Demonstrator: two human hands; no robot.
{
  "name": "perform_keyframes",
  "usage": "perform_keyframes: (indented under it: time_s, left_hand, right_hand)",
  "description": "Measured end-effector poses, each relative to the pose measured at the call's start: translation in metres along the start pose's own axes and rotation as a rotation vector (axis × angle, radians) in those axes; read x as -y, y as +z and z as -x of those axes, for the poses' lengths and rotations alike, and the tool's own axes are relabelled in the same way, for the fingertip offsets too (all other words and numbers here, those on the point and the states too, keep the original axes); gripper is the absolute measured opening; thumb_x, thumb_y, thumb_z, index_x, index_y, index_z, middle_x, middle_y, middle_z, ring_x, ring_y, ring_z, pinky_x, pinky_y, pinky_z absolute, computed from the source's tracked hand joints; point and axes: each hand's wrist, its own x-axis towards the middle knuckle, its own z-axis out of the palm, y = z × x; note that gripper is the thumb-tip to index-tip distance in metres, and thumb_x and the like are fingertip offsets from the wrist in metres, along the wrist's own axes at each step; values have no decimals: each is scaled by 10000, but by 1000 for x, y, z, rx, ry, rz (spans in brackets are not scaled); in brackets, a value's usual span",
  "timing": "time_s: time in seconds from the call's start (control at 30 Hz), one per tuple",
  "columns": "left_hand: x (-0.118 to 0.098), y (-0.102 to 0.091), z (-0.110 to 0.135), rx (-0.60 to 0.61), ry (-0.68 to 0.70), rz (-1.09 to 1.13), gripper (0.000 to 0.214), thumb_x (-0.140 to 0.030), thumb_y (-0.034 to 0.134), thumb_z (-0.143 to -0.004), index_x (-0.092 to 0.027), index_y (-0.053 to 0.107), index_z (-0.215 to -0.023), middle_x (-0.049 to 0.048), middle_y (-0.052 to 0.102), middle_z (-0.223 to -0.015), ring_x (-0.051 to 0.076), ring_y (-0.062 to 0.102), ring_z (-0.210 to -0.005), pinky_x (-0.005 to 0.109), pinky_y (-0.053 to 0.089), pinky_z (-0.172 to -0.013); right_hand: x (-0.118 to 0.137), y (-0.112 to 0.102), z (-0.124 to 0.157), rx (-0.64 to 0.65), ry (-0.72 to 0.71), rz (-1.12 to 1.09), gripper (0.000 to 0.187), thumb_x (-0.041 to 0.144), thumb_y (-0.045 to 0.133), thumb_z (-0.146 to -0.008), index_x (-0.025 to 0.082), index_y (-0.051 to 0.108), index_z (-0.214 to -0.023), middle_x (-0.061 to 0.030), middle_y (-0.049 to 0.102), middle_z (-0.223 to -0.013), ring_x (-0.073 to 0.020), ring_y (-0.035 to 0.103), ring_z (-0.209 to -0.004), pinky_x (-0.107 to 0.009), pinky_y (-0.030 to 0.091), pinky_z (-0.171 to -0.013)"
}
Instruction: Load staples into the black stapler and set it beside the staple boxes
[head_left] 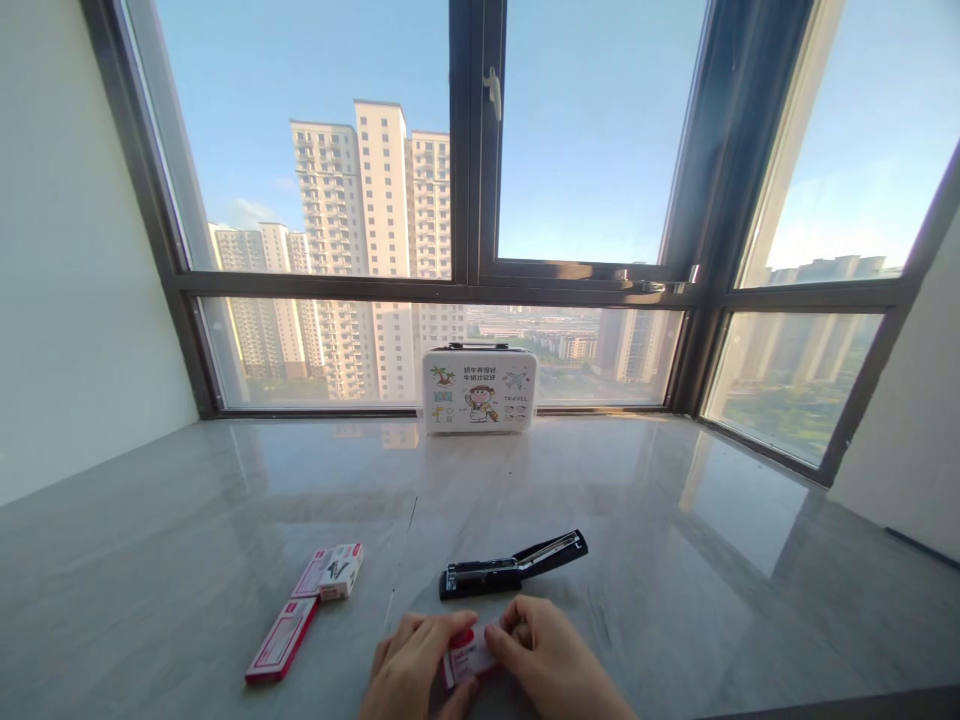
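Note:
A small white and red staple box [470, 658] is held low at the front of the sill. My left hand [420, 660] grips it from the left, with thumb below and fingers on top. On its right end, my right hand [544, 655] pinches with thumb and curled fingers; what exactly lies under those fingertips is hidden. Just beyond both hands lies a black stapler [514, 568], its top arm swung open to the right and the metal staple channel showing.
Left of my hands lie a pink and white flat box [281, 640], a second similar one [309, 574] and a small white box with a stapler picture [342, 571]. A white printed case [480, 392] stands against the window. The grey marble sill [660, 600] reflects light.

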Motion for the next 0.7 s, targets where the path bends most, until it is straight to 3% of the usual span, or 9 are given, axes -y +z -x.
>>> perform_keyframes:
  time_s: [0.13,0.27,0.33,0.43,0.57,0.7]
  left_hand:
    - [-7,-4,-14,13,-26,121,357,-318,735,-772,-289,716,-1127,40,729,-1093,259,644,-1052,356,501,-945]
    - [2,-4,-13,37,-39,203,368,-304,699,-793,-274,698,-1160,58,705,-1112,248,638,-1043,354,501,-962]
    - [6,-1,-12,34,-56,230,441,-302,696,-789,-277,668,-1228,61,696,-1137,244,638,-1047,351,502,-965]
    - [9,6,-11,-21,-53,259,461,-295,712,-765,-281,670,-1224,56,701,-1115,239,644,-1018,348,507,-952]
    - [12,13,-12,-73,-27,273,464,-299,736,-739,-282,683,-1199,55,707,-1085,240,649,-996,346,509,-927]
    - [13,8,-13,-22,-25,252,475,-303,728,-742,-280,676,-1213,64,706,-1087,250,650,-1006,344,505,-917]
  right_hand:
    - [-15,-17,-8,25,95,-87,298,441,617,-856,152,624,-786,18,575,-595,-109,466,-527,-221,285,-486]
    - [-23,-50,-3,43,160,13,301,447,577,-880,166,607,-776,38,516,-507,-111,422,-457,-236,243,-455]
    - [-18,-60,1,-35,139,167,267,432,615,-856,172,632,-795,25,557,-530,-127,473,-490,-241,268,-479]
    - [5,-61,4,-153,-33,411,154,365,686,-798,219,706,-844,23,622,-599,-145,543,-579,-250,286,-536]
    - [45,-45,-7,37,-271,610,92,304,736,-720,335,791,-787,34,698,-659,-160,602,-658,-266,296,-592]
    - [64,-33,-27,230,-335,747,153,237,727,-649,311,814,-750,7,714,-637,-169,608,-634,-267,310,-584]
